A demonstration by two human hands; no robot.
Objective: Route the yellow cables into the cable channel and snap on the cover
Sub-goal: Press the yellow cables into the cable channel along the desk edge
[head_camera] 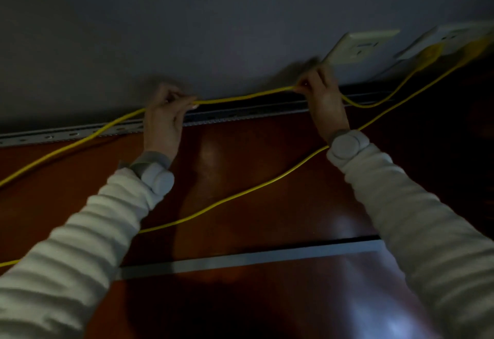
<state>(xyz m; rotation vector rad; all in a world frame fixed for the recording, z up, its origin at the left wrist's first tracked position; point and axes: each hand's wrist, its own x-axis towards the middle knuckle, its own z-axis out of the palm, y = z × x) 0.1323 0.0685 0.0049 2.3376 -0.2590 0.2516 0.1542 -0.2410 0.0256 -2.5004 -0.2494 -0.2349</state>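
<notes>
A grey cable channel (240,115) runs along the foot of the wall, where the dark wooden surface meets it. One yellow cable (246,96) is stretched just above the channel, pinched between my left hand (165,117) and my right hand (323,92). A second yellow cable (240,194) lies loose across the wood, passing under my right wrist. The long grey cover strip (254,258) lies flat on the wood nearer to me.
Two white wall sockets (358,47) (451,38) sit on the grey wall at the right, where both cables lead. The scene is dim and slightly blurred. Both wrists carry grey bands over white ribbed sleeves.
</notes>
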